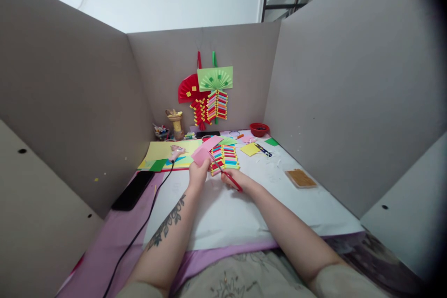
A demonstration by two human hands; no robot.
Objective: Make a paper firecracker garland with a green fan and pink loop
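No readable text, numbers or brands
Faint marks on the white sheet (237, 219) are too small and blurred to make out; the shirt (226, 284) carries a printed line drawing, with no legible words.

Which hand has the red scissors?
The right hand: its fingers hold the red handles of the scissors. The left hand is different because it holds pink paper.
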